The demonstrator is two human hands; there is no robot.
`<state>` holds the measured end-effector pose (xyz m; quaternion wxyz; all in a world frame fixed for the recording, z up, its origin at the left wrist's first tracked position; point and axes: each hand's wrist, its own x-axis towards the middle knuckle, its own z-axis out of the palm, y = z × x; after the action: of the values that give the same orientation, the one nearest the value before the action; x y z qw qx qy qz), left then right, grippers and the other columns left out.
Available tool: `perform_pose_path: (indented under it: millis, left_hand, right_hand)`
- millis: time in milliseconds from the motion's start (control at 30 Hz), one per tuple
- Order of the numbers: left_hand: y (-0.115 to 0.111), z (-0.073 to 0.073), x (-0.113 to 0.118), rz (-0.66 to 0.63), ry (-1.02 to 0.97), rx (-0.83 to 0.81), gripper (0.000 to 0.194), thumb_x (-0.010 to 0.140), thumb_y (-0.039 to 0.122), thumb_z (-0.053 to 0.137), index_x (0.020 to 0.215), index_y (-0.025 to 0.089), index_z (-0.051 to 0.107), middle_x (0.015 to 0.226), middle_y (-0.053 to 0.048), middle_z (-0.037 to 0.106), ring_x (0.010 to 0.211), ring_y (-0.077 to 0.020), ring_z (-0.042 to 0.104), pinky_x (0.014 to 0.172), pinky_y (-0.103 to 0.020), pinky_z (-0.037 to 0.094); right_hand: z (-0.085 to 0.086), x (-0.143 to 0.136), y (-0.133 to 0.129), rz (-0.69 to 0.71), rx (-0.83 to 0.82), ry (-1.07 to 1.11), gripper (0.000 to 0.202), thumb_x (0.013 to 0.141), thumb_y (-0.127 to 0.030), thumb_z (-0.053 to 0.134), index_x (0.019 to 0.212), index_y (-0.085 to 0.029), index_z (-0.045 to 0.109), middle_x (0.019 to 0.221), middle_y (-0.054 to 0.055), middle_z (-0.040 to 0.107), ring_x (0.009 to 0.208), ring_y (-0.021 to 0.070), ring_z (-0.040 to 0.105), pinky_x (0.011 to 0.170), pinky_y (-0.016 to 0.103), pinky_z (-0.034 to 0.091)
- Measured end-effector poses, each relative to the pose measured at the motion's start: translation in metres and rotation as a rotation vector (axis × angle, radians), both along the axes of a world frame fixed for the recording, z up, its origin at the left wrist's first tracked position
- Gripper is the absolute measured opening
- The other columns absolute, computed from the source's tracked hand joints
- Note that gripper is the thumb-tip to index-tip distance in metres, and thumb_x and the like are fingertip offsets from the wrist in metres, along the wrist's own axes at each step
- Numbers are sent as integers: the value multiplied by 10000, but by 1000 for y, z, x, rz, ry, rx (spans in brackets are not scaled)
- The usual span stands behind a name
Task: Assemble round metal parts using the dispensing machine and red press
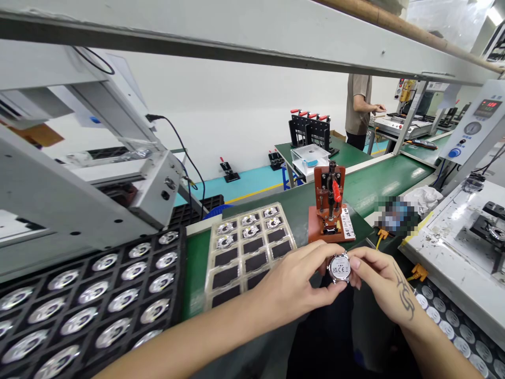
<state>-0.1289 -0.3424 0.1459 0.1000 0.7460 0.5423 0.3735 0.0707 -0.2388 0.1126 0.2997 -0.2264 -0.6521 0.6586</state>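
- clamping watch case at its left side with left grip
- pinching its right side with right grip
- held between both, near red-brown fixture

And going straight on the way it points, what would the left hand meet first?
Past the watch in the left hand, probably the right hand close beyond; depth is unclear.

clamp fixture right of clear tray, black tray at left
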Motion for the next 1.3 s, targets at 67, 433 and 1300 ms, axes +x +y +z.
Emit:
perform_pose_path:
  millis: [67,433,1300]
  left_hand:
    - [0,0,0,-5,4,18,310,947,201,732,1247,221,656,985,-2,729,804,-165,698,728,-284,561]
    - [-1,0,-2,-29,28,46,333,975,181,738,1288,225,636,1052,-14,751,876,-174,739,783,-286,586]
    - [2,0,1,-33,54,84,322,1004,196,707,1315,219,623,1093,-43,766,920,-193,758,813,-306,598]
  right_hand:
    - [0,0,0,2,2,7,349,1029,-530,736,1020,-201,854,753,17,734,669,136,625,648,249,527]
    - [-1,1,-2,-11,32,4,336,1037,-529,729,1043,-215,849,776,17,735,688,144,628,660,258,533]
    - [6,3,-4,-44,74,-33,381,1037,-560,701,1022,-197,815,756,17,715,682,160,625,678,290,532]
